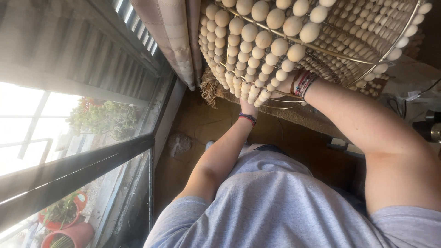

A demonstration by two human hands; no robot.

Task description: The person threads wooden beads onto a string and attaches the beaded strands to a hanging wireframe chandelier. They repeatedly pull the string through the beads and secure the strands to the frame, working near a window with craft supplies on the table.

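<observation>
Overhead, at about 12 to 1 o'clock in the view, hangs a large beaded lampshade (294, 41): rows of pale wooden beads strung on thin metal hoops, the whole frame tilted so that its lower rim shows. Both arms reach up to it from a grey T-shirt (271, 202) that fills the 6 o'clock part of the picture.

The left hand (248, 107) is at the shade's lower edge, roughly at the centre of the frame, its fingers hidden behind the hanging strands of beads; a dark braided wristband (247, 119) sits just below it. How its grip stands I cannot tell, only that it meets the beads from underneath. The right hand (282, 87) goes in under the rim just toward 3 o'clock of the left one, and it too is mostly covered by beads, so its grip cannot be read either; several coloured bracelets (301, 84) circle that wrist.

At 11 o'clock a checked curtain (170, 36) hangs beside the shade. A window (73, 128) takes up the 9 o'clock side, with a leafy plant (103, 117) outside and red flowerpots (69, 227) at 7 o'clock
</observation>
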